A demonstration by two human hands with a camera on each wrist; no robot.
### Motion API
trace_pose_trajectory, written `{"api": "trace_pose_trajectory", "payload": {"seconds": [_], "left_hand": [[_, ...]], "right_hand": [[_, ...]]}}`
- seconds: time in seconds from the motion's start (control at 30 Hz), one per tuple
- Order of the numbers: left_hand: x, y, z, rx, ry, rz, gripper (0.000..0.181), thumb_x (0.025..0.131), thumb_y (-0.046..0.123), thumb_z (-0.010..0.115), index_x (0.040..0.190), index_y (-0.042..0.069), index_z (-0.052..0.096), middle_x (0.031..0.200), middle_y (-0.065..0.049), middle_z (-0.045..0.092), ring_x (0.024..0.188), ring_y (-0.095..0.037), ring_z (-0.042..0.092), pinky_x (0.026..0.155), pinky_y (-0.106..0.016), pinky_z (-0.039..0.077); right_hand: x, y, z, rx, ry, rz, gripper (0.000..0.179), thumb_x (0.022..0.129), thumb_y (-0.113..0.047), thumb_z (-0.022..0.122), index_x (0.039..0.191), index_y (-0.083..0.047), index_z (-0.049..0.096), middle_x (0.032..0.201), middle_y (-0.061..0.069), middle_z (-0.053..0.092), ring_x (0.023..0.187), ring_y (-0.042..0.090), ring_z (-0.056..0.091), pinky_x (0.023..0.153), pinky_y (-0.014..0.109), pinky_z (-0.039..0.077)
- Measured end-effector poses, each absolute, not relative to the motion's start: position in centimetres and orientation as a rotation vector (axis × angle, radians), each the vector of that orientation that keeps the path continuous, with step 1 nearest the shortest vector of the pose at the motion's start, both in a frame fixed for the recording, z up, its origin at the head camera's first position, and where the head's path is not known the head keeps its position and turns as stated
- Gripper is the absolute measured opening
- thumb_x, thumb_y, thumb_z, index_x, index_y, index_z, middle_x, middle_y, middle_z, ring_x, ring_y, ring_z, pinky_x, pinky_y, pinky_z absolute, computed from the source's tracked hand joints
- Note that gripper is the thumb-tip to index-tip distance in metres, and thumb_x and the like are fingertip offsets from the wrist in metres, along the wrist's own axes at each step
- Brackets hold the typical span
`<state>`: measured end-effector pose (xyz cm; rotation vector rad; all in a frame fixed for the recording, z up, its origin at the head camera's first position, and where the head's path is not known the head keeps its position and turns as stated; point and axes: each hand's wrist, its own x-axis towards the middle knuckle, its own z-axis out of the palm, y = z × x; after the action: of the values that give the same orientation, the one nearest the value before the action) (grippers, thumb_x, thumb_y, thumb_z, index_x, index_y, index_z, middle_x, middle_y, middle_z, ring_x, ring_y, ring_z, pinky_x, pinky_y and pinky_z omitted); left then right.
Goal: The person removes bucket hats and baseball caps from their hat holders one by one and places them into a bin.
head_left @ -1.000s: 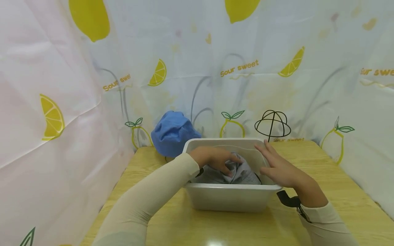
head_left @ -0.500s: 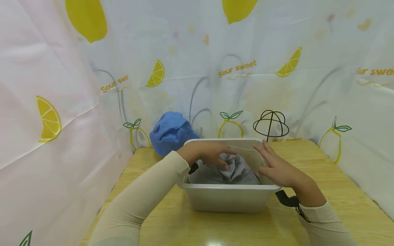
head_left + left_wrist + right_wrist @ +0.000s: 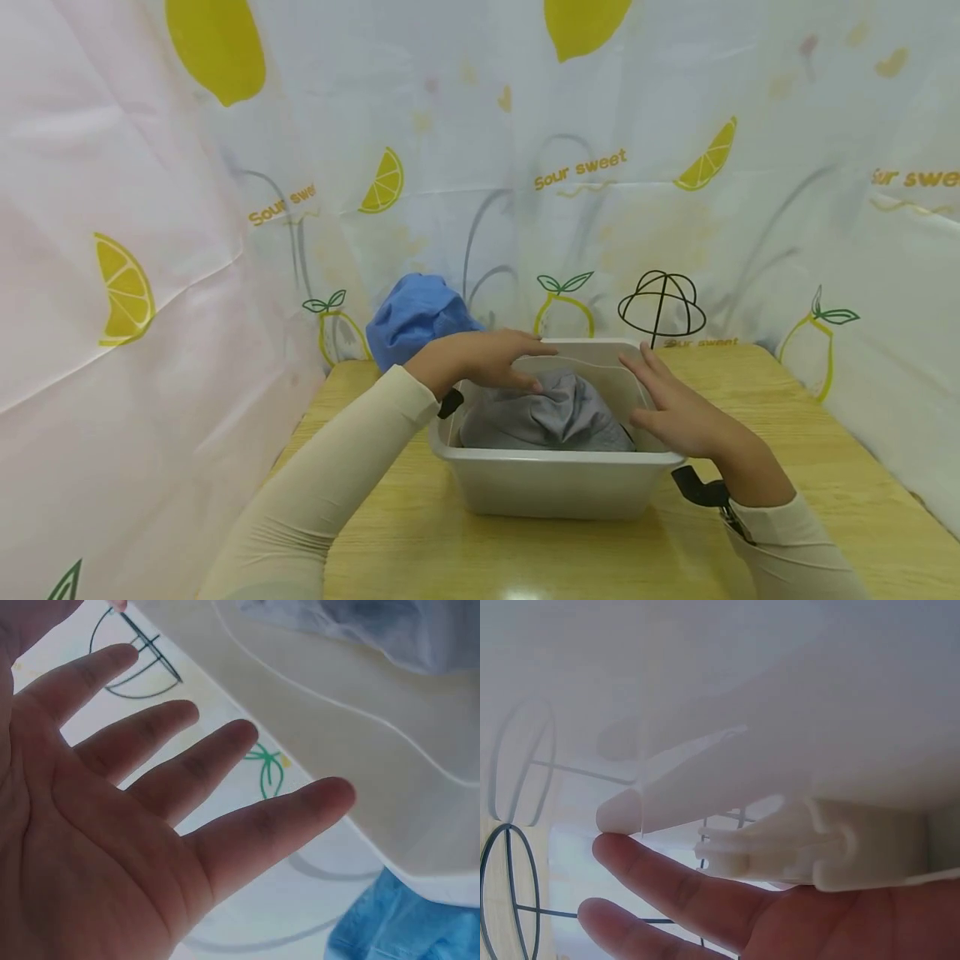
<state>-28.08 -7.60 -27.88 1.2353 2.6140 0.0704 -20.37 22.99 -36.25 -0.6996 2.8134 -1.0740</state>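
A grey fabric hat (image 3: 558, 412) lies crumpled inside the white plastic bin (image 3: 555, 483) on the table. My left hand (image 3: 483, 358) hovers over the bin's back left part with its fingers spread, above the hat and apart from it. In the left wrist view the palm (image 3: 97, 847) holds nothing. At the bin's right side, my right hand (image 3: 678, 408) rests against the rim with straight fingers. The right wrist view has its fingers (image 3: 682, 896) along the bin's glossy wall (image 3: 780, 690).
Behind the bin on the left, a blue bucket hat (image 3: 420, 321) sits raised, its support mostly hidden. A black wire hat stand (image 3: 662, 304) rises behind the bin at the right. Lemon-printed curtains (image 3: 450, 100) enclose the wooden table (image 3: 787, 433) at the back and sides.
My left hand has lifted off the grey hat and moved up and left, its fingers now clear of the fabric. The right hand has stayed at the bin's right rim.
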Motion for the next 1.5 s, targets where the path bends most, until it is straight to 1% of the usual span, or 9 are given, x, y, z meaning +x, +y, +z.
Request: {"api": "trace_pose_trajectory", "payload": {"seconds": [0.17,0.3,0.5,0.67,0.9,1.07,1.17,1.3,1.5], "left_hand": [[-28.2,-8.5,-27.4,1.202,2.657,0.067,0.066,0.103,0.044,0.063,0.162,0.026,0.039,0.170,-0.006,0.030,0.156,-0.028,0.030,0.126,-0.046,0.028],[-28.3,-9.4,-27.2,1.171,2.703,0.057,0.066,0.102,0.047,0.063,0.161,0.029,0.039,0.171,-0.007,0.029,0.156,-0.028,0.031,0.126,-0.046,0.029],[-28.6,-11.1,-26.6,1.087,2.791,0.097,0.066,0.102,0.043,0.064,0.161,0.027,0.040,0.171,-0.011,0.027,0.155,-0.031,0.032,0.124,-0.048,0.032],[-29.0,-12.3,-26.5,1.018,2.849,0.100,0.066,0.103,0.043,0.063,0.162,0.026,0.039,0.172,-0.011,0.023,0.156,-0.033,0.031,0.124,-0.050,0.032],[-29.9,-13.7,-26.1,0.931,2.922,0.135,0.069,0.102,0.042,0.065,0.162,0.021,0.037,0.173,-0.015,0.017,0.158,-0.039,0.022,0.125,-0.056,0.028],[-30.7,-14.6,-26.2,0.853,2.986,0.151,0.073,0.101,0.044,0.066,0.163,0.022,0.035,0.173,-0.017,0.013,0.159,-0.040,0.018,0.125,-0.057,0.026],[-31.3,-15.3,-26.4,0.788,3.020,0.157,0.074,0.101,0.045,0.066,0.164,0.025,0.032,0.174,-0.017,0.009,0.159,-0.041,0.015,0.123,-0.064,0.025],[-32.1,-16.1,-26.7,0.685,3.076,0.153,0.075,0.102,0.047,0.064,0.165,0.029,0.028,0.175,-0.014,0.006,0.160,-0.041,0.011,0.118,-0.075,0.020],[-32.9,-17.3,-26.8,0.594,3.151,0.137,0.079,0.100,0.053,0.064,0.166,0.030,0.026,0.175,-0.012,0.005,0.159,-0.045,0.008,0.113,-0.082,0.018]], "right_hand": [[-20.6,23.0,-36.2,-0.711,2.826,-1.079,0.081,0.099,-0.015,0.057,0.167,-0.011,0.014,0.172,0.015,-0.018,0.156,0.052,-0.003,0.114,0.078,0.016],[-20.7,23.0,-36.3,-0.724,2.819,-1.104,0.080,0.099,-0.014,0.057,0.167,-0.011,0.015,0.173,0.014,-0.017,0.157,0.051,-0.004,0.115,0.078,0.015],[-20.7,23.1,-36.6,-0.736,2.837,-1.101,0.078,0.098,-0.012,0.056,0.167,-0.009,0.018,0.173,0.016,-0.015,0.156,0.052,-0.003,0.114,0.077,0.016],[-20.7,22.9,-36.6,-0.711,2.839,-1.120,0.078,0.097,-0.014,0.057,0.166,-0.010,0.020,0.173,0.015,-0.012,0.156,0.053,0.002,0.114,0.077,0.019],[-21.2,22.7,-36.8,-0.679,2.871,-1.146,0.073,0.098,-0.014,0.055,0.165,-0.009,0.026,0.174,0.017,-0.004,0.156,0.053,0.005,0.114,0.077,0.019],[-21.3,22.6,-36.9,-0.671,2.886,-1.138,0.072,0.098,-0.015,0.055,0.164,-0.008,0.026,0.174,0.017,-0.002,0.156,0.052,0.007,0.114,0.077,0.020],[-21.4,22.6,-36.8,-0.661,2.897,-1.133,0.072,0.098,-0.016,0.055,0.164,-0.007,0.027,0.174,0.018,-0.001,0.156,0.053,0.008,0.115,0.076,0.019],[-21.5,22.4,-36.7,-0.647,2.905,-1.136,0.071,0.099,-0.017,0.055,0.163,-0.006,0.028,0.174,0.017,0.000,0.156,0.052,0.009,0.116,0.076,0.020],[-21.5,22.4,-36.7,-0.630,2.901,-1.141,0.071,0.099,-0.018,0.056,0.164,-0.009,0.028,0.174,0.016,-0.001,0.156,0.052,0.009,0.116,0.075,0.020]]}}
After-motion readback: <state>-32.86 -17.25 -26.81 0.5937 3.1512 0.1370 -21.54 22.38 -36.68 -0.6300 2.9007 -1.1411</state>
